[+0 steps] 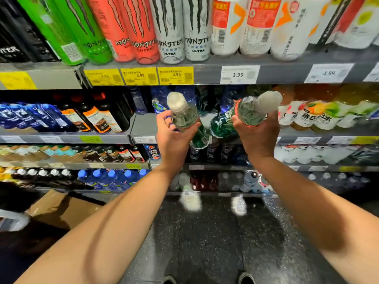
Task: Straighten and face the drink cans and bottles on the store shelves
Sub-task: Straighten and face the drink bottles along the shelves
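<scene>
Before the second shelf [143, 128] from the top, seen from my head camera, I hold a bottle in each hand. My left hand [172, 136] is wrapped round the left green bottle [185, 117], thumb on the near side and fingers behind it; its pale cap [176, 102] tips up and slightly left, and its base points down to the right. My right hand [256, 134] grips the right green bottle [246, 113] round its upper body, just below the grey-white cap [268, 100], which tilts up to the right. That bottle's green label with white lettering faces down-left, and its lower end comes close to the base of the left one; I cannot tell whether they touch. Both bottles hang in the air in front of the gap in the shelf row, not standing on it.

Above, on the top shelf [205, 60], stand Monster cans [170, 29] in green, red and white, beside white bottles with orange labels [225, 25]. Yellow price tags [139, 75] read 4.99, and a white price tag [239, 74] reads 3.99. To my left on the second shelf stand dark bottles with orange labels [90, 117]. A cardboard box [61, 210] lies on the floor at lower left.
</scene>
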